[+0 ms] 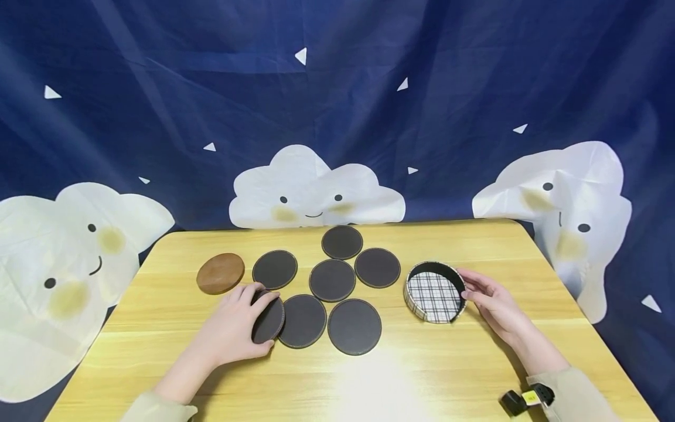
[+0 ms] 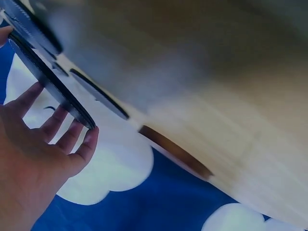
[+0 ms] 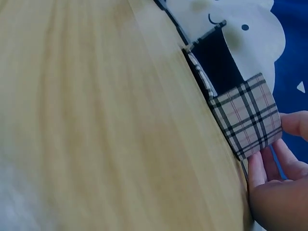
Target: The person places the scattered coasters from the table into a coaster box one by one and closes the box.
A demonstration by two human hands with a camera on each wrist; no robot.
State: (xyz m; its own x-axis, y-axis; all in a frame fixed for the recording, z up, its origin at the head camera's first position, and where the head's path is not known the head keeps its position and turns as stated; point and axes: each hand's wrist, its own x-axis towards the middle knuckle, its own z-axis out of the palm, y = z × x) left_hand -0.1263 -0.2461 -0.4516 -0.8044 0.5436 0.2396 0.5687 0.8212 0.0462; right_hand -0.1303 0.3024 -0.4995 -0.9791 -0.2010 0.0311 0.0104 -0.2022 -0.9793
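Note:
My left hand (image 1: 235, 328) grips a round black coaster (image 1: 268, 317) by its edges, thumb at the near side and fingers at the far side. In the left wrist view this coaster (image 2: 53, 82) is tilted, with the fingertips along its rim. It overlaps another black coaster (image 1: 302, 321) lying to its right. My right hand (image 1: 495, 305) pinches the right wall of a round plaid coaster holder (image 1: 435, 296), which stands on the table with a gap in its front wall. Plaid cloth also covers the outside of the holder (image 3: 250, 115) in the right wrist view.
More black coasters lie flat mid-table, among them a front one (image 1: 354, 327), a central one (image 1: 332, 280) and a back one (image 1: 342, 242). A brown disc (image 1: 220, 274) lies at the left. Behind the wooden table (image 1: 422, 375) hangs a blue curtain (image 1: 348, 117) with clouds.

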